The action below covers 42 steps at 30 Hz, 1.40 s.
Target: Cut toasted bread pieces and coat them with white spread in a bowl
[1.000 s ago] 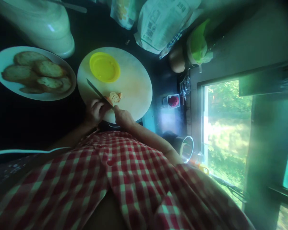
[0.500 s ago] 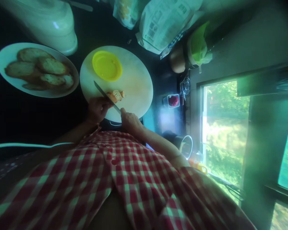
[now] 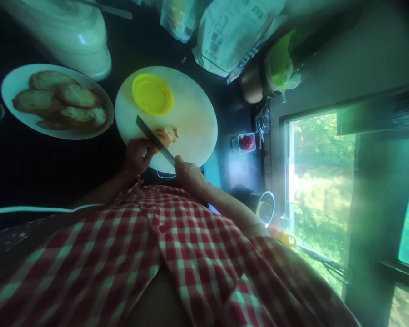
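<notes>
My right hand [image 3: 190, 177] is closed around the handle of a knife [image 3: 153, 138], whose blade slants up and left across a piece of bread [image 3: 162, 137]. With closed fingers my left hand [image 3: 138, 156] grips the bread's near left end, partly hidden behind the blade. Pale cut bits of bread [image 3: 172, 133] lie on the blade's right side. All this rests on a round white cutting board [image 3: 197, 122]. A shallow yellow dish [image 3: 153, 94] sits on the board's far left part, just beyond the knife tip.
Left of the board stands a white plate [image 3: 15, 106] of bread slices [image 3: 77, 95]. A large white appliance [image 3: 88, 50] rises behind it. White bags [image 3: 225, 36] lie at the back. A small tub with pink contents [image 3: 247, 142] and a wire whisk [image 3: 264, 121] are to the right, near the window.
The knife and my right hand have shifted slightly right, and the blade shows more of its flat side. My left hand stays on the bread. The view has moved a little.
</notes>
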Motion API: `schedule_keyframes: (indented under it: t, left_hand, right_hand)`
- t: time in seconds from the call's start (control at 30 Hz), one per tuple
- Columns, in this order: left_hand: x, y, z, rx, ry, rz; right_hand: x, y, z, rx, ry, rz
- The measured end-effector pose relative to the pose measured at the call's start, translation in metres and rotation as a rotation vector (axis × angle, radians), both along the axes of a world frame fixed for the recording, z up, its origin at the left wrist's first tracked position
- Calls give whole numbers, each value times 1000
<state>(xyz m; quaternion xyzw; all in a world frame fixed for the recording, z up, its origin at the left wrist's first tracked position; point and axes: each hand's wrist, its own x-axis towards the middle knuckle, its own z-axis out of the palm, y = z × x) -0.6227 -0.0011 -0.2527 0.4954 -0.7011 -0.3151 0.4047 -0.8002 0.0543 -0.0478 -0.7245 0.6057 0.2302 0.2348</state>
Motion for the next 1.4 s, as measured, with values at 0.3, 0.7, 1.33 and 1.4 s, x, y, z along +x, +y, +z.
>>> schedule_keyframes:
  t: [0.3, 0.7, 1.33, 1.4]
  left_hand:
    - [4, 4, 0, 7, 1, 22]
    - [5, 2, 0, -45, -15, 20]
    - [8, 9, 2, -3, -94, 0]
    - [11, 7, 6, 5, -99, 27]
  right_hand:
    - [27, -28, -37, 13, -45, -22]
    - [6, -19, -16, -68, -58, -65]
    - [27, -57, -54, -17, -278, -126]
    - [20, -55, -53, -36, -393, -191]
